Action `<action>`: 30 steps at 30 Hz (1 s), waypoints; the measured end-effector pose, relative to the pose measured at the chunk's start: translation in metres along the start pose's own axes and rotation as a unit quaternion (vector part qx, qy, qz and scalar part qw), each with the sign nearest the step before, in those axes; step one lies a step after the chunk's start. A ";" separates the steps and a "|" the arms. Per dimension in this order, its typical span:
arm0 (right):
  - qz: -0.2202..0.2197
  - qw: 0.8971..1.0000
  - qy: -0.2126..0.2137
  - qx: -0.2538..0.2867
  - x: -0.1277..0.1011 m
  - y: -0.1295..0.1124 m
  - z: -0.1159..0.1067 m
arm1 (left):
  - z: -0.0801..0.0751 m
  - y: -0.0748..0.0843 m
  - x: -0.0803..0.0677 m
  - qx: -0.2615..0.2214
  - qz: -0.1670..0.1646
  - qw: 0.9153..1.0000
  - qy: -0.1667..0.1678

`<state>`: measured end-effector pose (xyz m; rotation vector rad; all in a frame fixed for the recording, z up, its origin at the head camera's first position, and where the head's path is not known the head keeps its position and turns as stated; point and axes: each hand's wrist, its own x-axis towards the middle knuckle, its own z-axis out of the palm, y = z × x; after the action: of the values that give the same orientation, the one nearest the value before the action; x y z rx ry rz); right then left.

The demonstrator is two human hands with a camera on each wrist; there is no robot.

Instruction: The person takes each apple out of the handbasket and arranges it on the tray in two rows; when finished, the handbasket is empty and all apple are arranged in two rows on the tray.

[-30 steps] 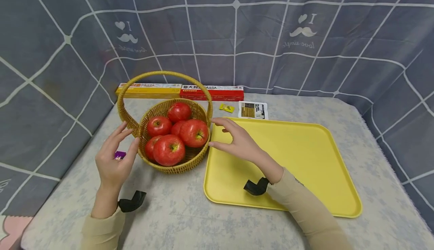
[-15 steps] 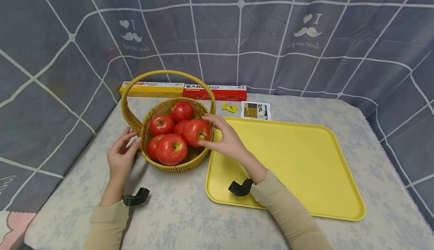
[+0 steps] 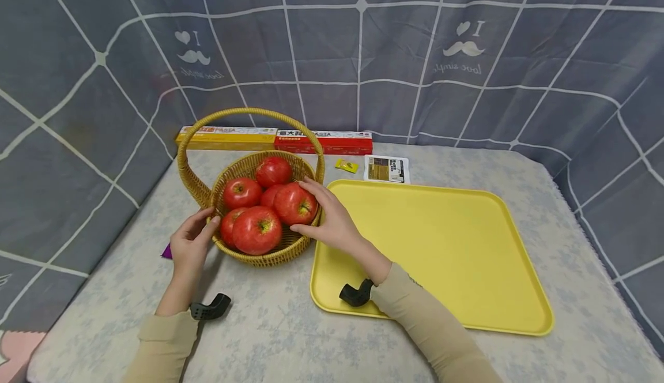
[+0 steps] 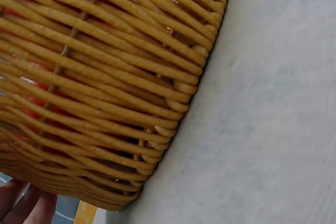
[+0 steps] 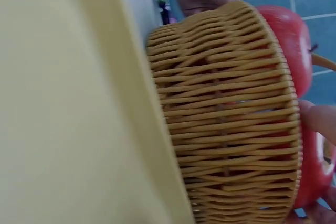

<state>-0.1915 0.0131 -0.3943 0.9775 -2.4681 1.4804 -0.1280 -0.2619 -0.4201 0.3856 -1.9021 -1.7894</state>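
Fingers of your right hand (image 3: 332,221) now curl around the round red tomato (image 3: 295,203) at the right of the woven wicker basket (image 3: 259,253), left of centre frame; a second ago they hovered clear. Your left hand (image 3: 189,247), fingers relaxed, has closed in to steady the basket's left wall, beside the yellow plastic tray (image 3: 467,244).

Basket handle (image 3: 249,119) arches over the tomatoes (image 3: 270,204).

We see bright, even light from above in the head view, with soft shadows under the wicker basket (image 3: 259,253) and straight lines bowed toward the edges. Our right wrist view blurs the yellow tray (image 5: 68,103).
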 end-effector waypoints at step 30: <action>-0.135 0.947 0.285 0.055 0.003 -0.004 -0.045 | 0.001 -0.002 -0.002 0.026 -0.002 1.000 -0.003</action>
<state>-0.2021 0.0479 -0.3666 0.7267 -1.7906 1.5446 -0.1269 -0.2603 -0.4228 0.4027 -1.9568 -1.7498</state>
